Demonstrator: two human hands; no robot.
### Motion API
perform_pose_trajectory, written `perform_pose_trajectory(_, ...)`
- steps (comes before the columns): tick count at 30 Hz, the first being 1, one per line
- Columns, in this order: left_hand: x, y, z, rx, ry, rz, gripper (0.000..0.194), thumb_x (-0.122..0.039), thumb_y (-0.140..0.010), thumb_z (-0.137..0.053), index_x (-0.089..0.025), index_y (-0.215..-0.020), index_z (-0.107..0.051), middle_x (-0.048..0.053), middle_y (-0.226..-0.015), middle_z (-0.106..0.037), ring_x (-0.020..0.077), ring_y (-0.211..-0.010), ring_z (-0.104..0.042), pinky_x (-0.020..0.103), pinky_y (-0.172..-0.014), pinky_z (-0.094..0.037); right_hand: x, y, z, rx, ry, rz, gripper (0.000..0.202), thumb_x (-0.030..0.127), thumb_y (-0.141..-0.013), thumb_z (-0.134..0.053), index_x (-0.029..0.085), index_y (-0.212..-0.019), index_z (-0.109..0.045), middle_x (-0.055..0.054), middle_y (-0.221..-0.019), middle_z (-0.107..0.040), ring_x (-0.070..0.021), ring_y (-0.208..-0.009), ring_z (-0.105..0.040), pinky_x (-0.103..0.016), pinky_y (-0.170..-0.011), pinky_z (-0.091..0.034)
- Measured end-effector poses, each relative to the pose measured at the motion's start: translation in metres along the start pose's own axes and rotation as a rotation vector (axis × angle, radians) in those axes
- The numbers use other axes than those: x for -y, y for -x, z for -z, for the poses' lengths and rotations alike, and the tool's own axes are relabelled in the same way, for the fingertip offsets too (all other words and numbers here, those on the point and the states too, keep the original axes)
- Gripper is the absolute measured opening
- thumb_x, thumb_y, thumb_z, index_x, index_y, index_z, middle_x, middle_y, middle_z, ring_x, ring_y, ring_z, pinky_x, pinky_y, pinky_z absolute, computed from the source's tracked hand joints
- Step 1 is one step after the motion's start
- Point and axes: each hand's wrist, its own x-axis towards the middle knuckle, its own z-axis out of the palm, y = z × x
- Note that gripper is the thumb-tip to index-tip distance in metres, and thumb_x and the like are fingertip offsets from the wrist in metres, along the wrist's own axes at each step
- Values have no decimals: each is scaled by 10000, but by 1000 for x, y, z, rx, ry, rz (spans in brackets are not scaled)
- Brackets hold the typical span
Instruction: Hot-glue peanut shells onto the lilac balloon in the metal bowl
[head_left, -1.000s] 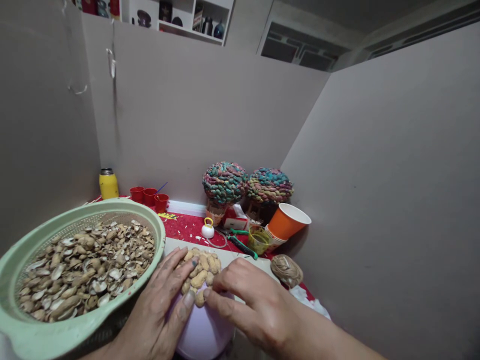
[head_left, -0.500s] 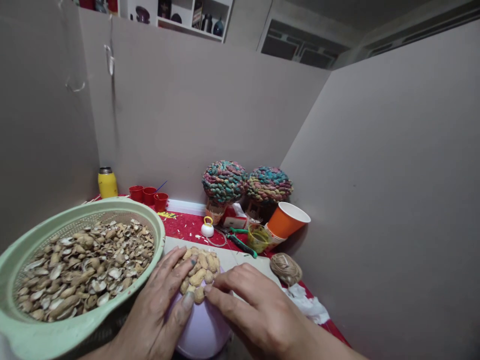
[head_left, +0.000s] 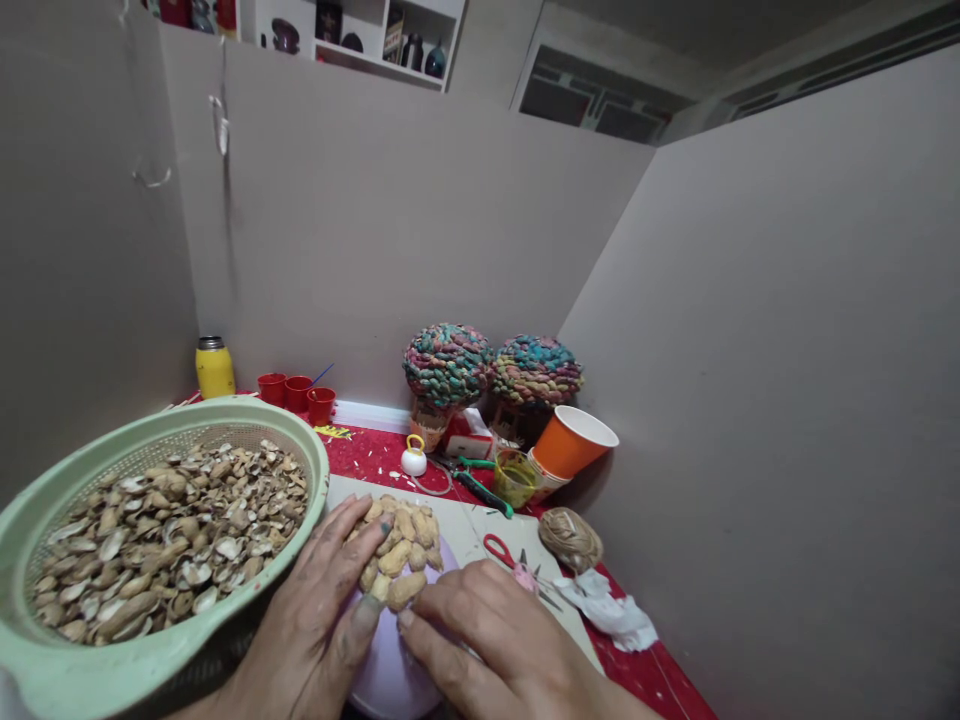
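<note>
A rounded lilac form [head_left: 394,665] sits low in the middle, its upper part covered with peanut shells [head_left: 401,545]. My left hand [head_left: 319,600] lies over its left side, fingers spread across the shells and thumb near the lower edge of the cluster. On the right, my right hand [head_left: 491,635] has its index finger and thumb at the lowest shell, a peanut shell [head_left: 406,591] at the edge of the cluster. The fingers of this hand are bent together at that shell.
A green colander [head_left: 319,470] of shell pieces stands left. Behind are red cups [head_left: 298,393], a yellow bottle [head_left: 215,368], two colourful balls [head_left: 448,365] and green-handled pliers [head_left: 484,492]. Red-handled scissors [head_left: 499,548], twine [head_left: 570,538], tissue [head_left: 615,610] and an orange cup [head_left: 574,443] lie right.
My right hand has moved down and slightly left, uncovering the scissors. The shell at its fingertips now lies lengthwise at the cluster's lower edge. My left hand has barely moved.
</note>
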Motion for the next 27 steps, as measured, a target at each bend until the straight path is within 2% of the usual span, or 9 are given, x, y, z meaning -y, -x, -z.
perform_pose_trajectory(8, 2, 1, -3, 29, 81, 90, 488, -446, -1011, -260, -371, -1484, -351, 24, -1591, -327, 291, -1436, -327, 559, -1116, -314, -1, 1, -9, -15, 5, -27, 231, 94, -987, -422, 74, -1047, -644, -127, -867, -723, -202, -746, -628, -329, -634, -510)
perform_pose_trajectory(13, 0, 0, -1, 33, 97, 115, 496, -467, -1008, -236, -359, -1467, -390, 34, -1585, -342, 295, -1437, -326, 577, -1111, -316, -2, 6, 1, -67, -37, -40, 165, 128, -961, -502, 116, -1074, -622, -102, -839, -714, -183, -710, -622, -310, -605, -493)
perform_pose_trajectory(16, 1, 0, -1, 22, 90, 130, 478, -444, -1009, -273, -366, -1466, -386, 33, -1582, -349, 291, -1436, -329, 573, -1118, -313, -2, 15, 7, -121, -96, -146, 241, 76, -904, -540, 149, -1125, -601, -98, -865, -696, -185, -744, -628, -307, -638, -518)
perform_pose_trajectory(19, 1, 1, -2, 9, 90, 90, 468, -435, -1004, -319, -387, -1466, -373, 23, -1582, -352, 284, -1432, -340, 560, -1119, -328, -5, 24, 5, -146, -159, -356, 386, 110, -897, -556, 210, -1269, -543, -121, -1097, -664, -226, -992, -640, -370, -835, -544)
perform_pose_trajectory(22, -4, 2, -1, -23, 105, 97, 452, -445, -999, -345, -391, -1444, -406, 18, -1574, -369, 277, -1426, -354, 535, -1135, -325, -9, 29, -2, -65, -253, -560, 555, 281, -916, -600, 293, -1431, -395, -115, -1418, -505, -268, -1309, -477, -465, -1053, -440)
perform_pose_trajectory(25, -11, 2, 2, -41, 125, 135, 441, -455, -995, -362, -376, -1422, -444, 28, -1560, -393, 276, -1418, -367, 523, -1150, -308, -14, 25, -8, 52, -400, -653, 689, 415, -908, -609, 313, -1501, -272, -91, -1545, -364, -270, -1423, -328, -495, -1136, -338)
perform_pose_trajectory(27, -14, 2, 2, -34, 130, 128, 446, -463, -995, -359, -368, -1422, -442, 37, -1559, -392, 284, -1418, -364, 533, -1151, -303, -16, 21, -10, 78, -452, -669, 702, 447, -909, -601, 288, -1507, -267, -101, -1552, -354, -265, -1429, -319, -490, -1151, -312)
